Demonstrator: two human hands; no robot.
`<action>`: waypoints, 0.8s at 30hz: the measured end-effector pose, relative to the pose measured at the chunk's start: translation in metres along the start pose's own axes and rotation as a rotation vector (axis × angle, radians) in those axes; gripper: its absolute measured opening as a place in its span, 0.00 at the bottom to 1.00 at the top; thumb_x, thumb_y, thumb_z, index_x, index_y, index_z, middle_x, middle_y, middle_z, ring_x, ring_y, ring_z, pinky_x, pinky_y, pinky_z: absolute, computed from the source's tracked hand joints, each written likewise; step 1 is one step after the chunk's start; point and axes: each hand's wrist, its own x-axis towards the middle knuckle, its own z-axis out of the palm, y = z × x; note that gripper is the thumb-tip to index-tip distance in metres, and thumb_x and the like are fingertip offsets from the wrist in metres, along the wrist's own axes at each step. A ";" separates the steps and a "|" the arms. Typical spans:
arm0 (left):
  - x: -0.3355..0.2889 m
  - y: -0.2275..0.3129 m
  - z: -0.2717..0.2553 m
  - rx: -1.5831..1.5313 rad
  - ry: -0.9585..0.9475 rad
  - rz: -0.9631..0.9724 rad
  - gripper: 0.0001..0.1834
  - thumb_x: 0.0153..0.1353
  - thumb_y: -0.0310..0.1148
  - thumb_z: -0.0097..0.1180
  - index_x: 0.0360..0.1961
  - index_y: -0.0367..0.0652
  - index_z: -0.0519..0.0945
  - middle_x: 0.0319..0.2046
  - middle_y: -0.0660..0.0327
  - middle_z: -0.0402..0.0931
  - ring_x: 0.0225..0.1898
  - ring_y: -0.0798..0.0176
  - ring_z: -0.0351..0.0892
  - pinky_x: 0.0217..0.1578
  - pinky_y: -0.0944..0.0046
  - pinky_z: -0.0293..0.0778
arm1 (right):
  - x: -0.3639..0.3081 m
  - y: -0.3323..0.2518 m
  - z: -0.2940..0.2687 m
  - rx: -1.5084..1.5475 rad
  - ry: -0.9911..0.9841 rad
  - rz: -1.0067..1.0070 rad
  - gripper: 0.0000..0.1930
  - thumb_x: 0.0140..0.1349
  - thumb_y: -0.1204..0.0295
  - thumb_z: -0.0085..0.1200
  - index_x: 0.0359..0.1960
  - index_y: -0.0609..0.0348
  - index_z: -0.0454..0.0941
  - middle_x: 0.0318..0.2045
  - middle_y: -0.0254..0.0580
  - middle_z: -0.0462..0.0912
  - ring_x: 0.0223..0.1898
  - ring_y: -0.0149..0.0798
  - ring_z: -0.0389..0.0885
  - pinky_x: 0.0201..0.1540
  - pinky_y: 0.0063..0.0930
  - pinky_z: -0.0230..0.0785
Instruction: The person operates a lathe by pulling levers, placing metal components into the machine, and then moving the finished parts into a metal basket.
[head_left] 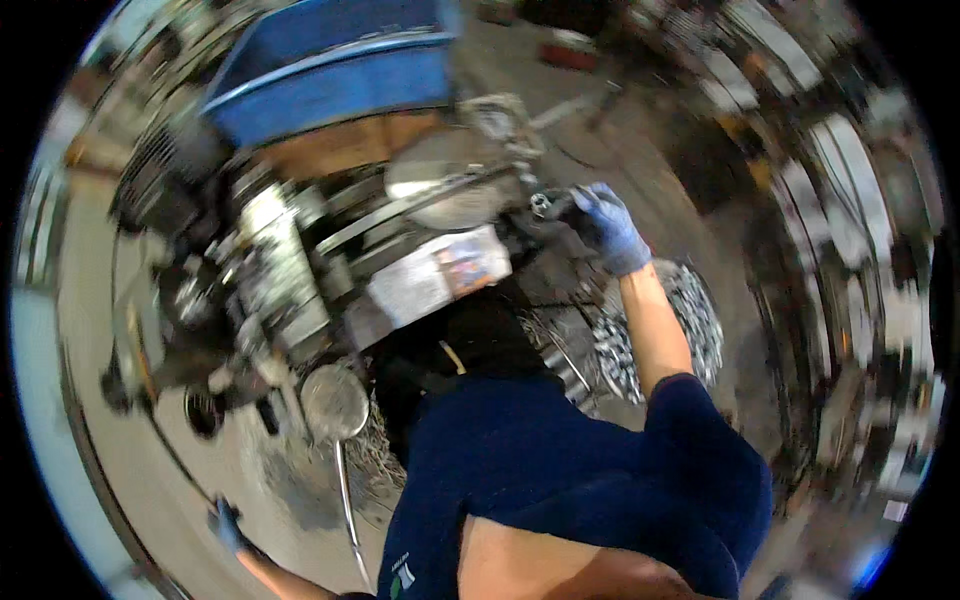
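Observation:
My right hand [612,232], in a blue-grey glove, reaches out to the machine's right end. Its fingers are bent together against a dark part beside a small shiny round fitting [541,205]; what they hold is too blurred to name. Far down at the left, my left hand [228,526], also gloved, is closed at the lower end of a long dark rod [178,455] that slants down from the machine. Between my arms lies the metal machine [280,265], with a flat bar [400,208] across it and a printed sheet [440,275] on its near side.
A blue bin [340,95] stands behind the machine. Small metal pieces fill a round container [708,325] beneath my right forearm. A round pan with a long handle [336,402] is at the left, near metal shavings [380,450]. Racks of long stock [845,190] line the right.

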 end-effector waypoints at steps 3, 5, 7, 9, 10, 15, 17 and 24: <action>-0.004 0.017 0.006 -0.047 -0.075 0.051 0.20 0.56 0.41 0.58 0.43 0.37 0.75 0.22 0.63 0.72 0.22 0.70 0.71 0.21 0.69 0.68 | 0.042 0.007 0.048 -0.107 -0.329 -0.250 0.15 0.61 0.65 0.48 0.34 0.68 0.79 0.36 0.49 0.81 0.40 0.38 0.78 0.46 0.30 0.69; -0.020 0.013 -0.005 -0.017 -0.116 0.048 0.23 0.55 0.41 0.59 0.44 0.33 0.74 0.26 0.61 0.73 0.23 0.70 0.71 0.22 0.69 0.68 | 0.053 -0.036 0.106 -0.041 -0.579 -0.333 0.11 0.60 0.68 0.51 0.33 0.64 0.81 0.33 0.45 0.81 0.35 0.34 0.77 0.40 0.27 0.68; -0.044 0.012 -0.006 -0.029 -0.092 -0.036 0.24 0.53 0.40 0.60 0.46 0.33 0.74 0.25 0.62 0.73 0.22 0.70 0.71 0.21 0.69 0.69 | 0.042 -0.091 0.176 -0.011 -0.767 -0.539 0.09 0.57 0.67 0.55 0.31 0.58 0.83 0.29 0.42 0.81 0.29 0.33 0.77 0.33 0.25 0.68; -0.065 -0.007 -0.016 -0.028 -0.060 -0.089 0.24 0.53 0.39 0.60 0.46 0.33 0.73 0.24 0.62 0.73 0.21 0.70 0.71 0.21 0.69 0.69 | 0.037 -0.124 0.239 -0.207 -0.913 -0.840 0.14 0.56 0.62 0.56 0.32 0.62 0.82 0.37 0.47 0.79 0.35 0.39 0.78 0.39 0.29 0.69; -0.071 -0.010 -0.014 -0.032 -0.059 -0.095 0.23 0.53 0.38 0.60 0.46 0.34 0.73 0.23 0.63 0.73 0.21 0.70 0.71 0.21 0.69 0.69 | 0.037 -0.135 0.265 -0.415 -0.950 -0.977 0.17 0.55 0.60 0.56 0.34 0.65 0.81 0.45 0.50 0.78 0.41 0.42 0.79 0.44 0.30 0.70; -0.097 -0.011 -0.010 -0.118 -0.013 -0.146 0.21 0.55 0.37 0.57 0.46 0.35 0.74 0.22 0.62 0.74 0.20 0.70 0.71 0.22 0.69 0.69 | 0.036 -0.150 0.399 -1.264 -0.928 -1.172 0.24 0.45 0.48 0.58 0.31 0.57 0.82 0.29 0.51 0.81 0.33 0.52 0.80 0.38 0.39 0.73; -0.096 -0.014 -0.006 -0.104 0.010 -0.117 0.20 0.55 0.37 0.57 0.45 0.34 0.75 0.22 0.62 0.75 0.20 0.70 0.72 0.23 0.68 0.69 | 0.055 -0.123 0.426 -1.342 -0.971 -1.160 0.25 0.44 0.48 0.57 0.29 0.60 0.82 0.26 0.53 0.81 0.31 0.51 0.81 0.37 0.39 0.73; -0.099 -0.027 -0.009 0.051 0.087 -0.072 0.18 0.53 0.38 0.57 0.42 0.37 0.78 0.23 0.56 0.77 0.24 0.64 0.76 0.27 0.63 0.71 | 0.060 -0.103 0.448 -1.133 -0.904 -1.110 0.27 0.46 0.42 0.53 0.29 0.56 0.81 0.23 0.53 0.80 0.29 0.52 0.80 0.35 0.38 0.73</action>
